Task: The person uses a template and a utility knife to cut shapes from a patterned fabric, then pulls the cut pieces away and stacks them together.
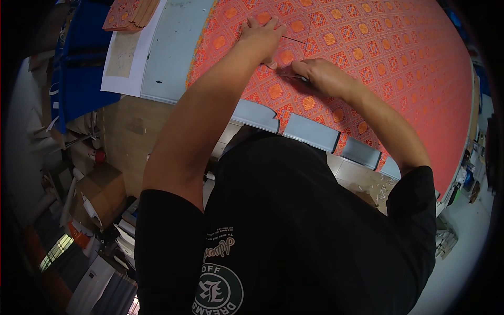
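Orange-red patterned brocade fabric (420,79) is spread over the light blue-grey table. My left hand (262,39) lies on it with fingers spread, pressing down beside a dark straight line that forms a corner in the fabric. To its right, my right hand (325,76) is closed around what looks like a pair of scissors (290,75). Their thin metal blades point left toward my left thumb, low against the cloth. The handles are mostly hidden in my fingers. Along the near edge, the fabric has rectangular gaps where the tabletop shows.
A stack of pieces faced with the same pattern (123,14) rests at the table's upper left, near a white sheet (123,84). Blue cloth (84,79) hangs farther left. A cardboard box (102,191) and clutter stand at lower left. Small scraps (375,191) litter the floor.
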`<state>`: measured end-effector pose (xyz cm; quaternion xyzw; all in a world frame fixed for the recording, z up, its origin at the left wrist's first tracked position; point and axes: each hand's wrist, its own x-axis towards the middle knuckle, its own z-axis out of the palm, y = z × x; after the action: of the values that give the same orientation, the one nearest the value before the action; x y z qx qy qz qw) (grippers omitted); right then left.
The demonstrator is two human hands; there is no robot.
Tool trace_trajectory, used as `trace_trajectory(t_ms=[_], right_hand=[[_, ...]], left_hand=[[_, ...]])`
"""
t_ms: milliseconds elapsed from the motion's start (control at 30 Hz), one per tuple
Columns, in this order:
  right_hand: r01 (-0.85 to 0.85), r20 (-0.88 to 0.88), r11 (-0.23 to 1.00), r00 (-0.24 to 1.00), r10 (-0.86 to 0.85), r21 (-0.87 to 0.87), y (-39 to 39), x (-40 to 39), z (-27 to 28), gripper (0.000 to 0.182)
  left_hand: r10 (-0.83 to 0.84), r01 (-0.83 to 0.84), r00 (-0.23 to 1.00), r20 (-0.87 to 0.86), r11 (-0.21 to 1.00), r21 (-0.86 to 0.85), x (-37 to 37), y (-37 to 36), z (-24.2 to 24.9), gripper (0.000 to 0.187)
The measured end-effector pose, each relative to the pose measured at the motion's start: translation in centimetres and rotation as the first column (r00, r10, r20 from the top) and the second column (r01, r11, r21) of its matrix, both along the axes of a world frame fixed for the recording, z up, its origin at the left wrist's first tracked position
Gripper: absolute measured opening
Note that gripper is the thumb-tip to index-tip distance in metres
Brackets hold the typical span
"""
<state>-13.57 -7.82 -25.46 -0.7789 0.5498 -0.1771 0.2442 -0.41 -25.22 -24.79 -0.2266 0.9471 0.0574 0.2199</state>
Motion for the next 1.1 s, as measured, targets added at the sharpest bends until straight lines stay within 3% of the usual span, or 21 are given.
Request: trace_trajectory(t_ms=[167, 333, 400, 500, 567, 700, 1000, 1100], right_hand=[[0.107, -0.043, 0.994, 0.993, -0.106, 0.015, 0.2, 2.0, -0.5, 0.014], [0.198, 0.061, 0.977, 0.979, -0.193, -0.077, -0.6, 4.0, -2.2, 0.015], [0.206, 0.027, 0.978, 0.978, -0.206, -0.027, -0.7, 4.5, -1.1, 0.014], [0.216, 0.015, 0.976, 0.976, -0.216, -0.02, -0.8, 4.6, -1.1, 0.014], [0.223, 0.033, 0.973, 0.975, -0.221, -0.058, -0.7, 4.7, -1.3, 0.015], [0.234, 0.004, 0.972, 0.972, -0.234, -0.023, -1.0, 5.0, -1.1, 0.013], [0.309, -0.019, 0.947, 0.95, -0.312, -0.09, -3.2, 8.2, -1.6, 0.016], [0.367, 0.015, 0.924, 0.93, -0.367, -0.108, -4.2, 9.9, -2.0, 0.017]], left_hand=[[-0.036, 0.036, 0.999, 0.002, 0.999, -0.015, 0.1, -0.2, -0.2, 0.118], [-0.062, 0.061, 0.998, -0.028, 0.997, -0.055, 0.4, -0.6, -1.3, 0.116], [-0.074, 0.071, 0.997, -0.034, 0.993, -0.091, 0.6, -0.8, -1.4, 0.116], [-0.099, 0.094, 0.992, -0.075, 0.994, -0.058, 0.9, -1.3, -0.4, 0.117], [-0.133, 0.133, 0.991, 0.022, 0.991, 0.002, 0.8, -1.9, 0.5, 0.111], [-0.223, 0.224, 0.974, 0.023, 0.975, -0.015, 1.2, -3.7, -0.1, 0.107], [-0.3, 0.3, 0.951, -0.078, 0.954, -0.013, 1.9, -4.7, -0.4, 0.112], [-0.269, 0.273, 0.959, -0.083, 0.962, 0.033, 2.0, -4.7, 0.0, 0.106]])
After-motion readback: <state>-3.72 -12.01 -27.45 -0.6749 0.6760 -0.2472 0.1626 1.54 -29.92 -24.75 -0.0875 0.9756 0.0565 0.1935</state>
